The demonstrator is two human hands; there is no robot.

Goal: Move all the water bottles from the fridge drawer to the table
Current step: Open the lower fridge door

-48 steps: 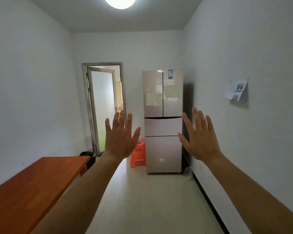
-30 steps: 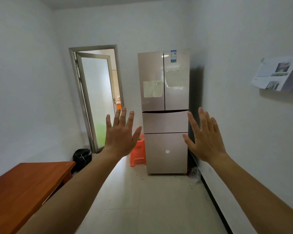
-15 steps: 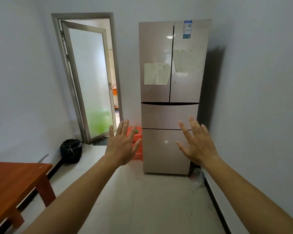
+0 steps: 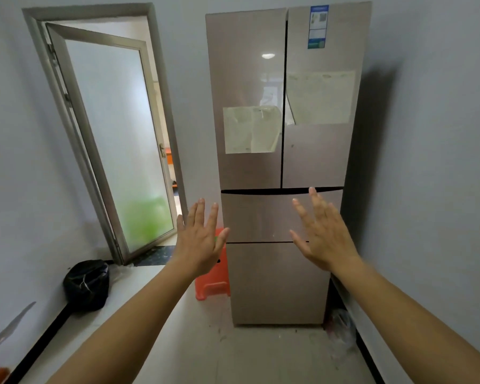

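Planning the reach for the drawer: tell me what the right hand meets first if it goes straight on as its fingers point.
The right hand would probably meet the fridge's upper drawer front near its top edge; nothing shows between, though depth is unclear.

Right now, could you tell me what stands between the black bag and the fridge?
In the head view, an orange stool stands beside the fridge, partly hidden by the left hand.

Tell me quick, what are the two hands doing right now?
Left hand: open, fingers spread, holding nothing.
Right hand: open, fingers spread, holding nothing, raised in front of the fridge drawer.
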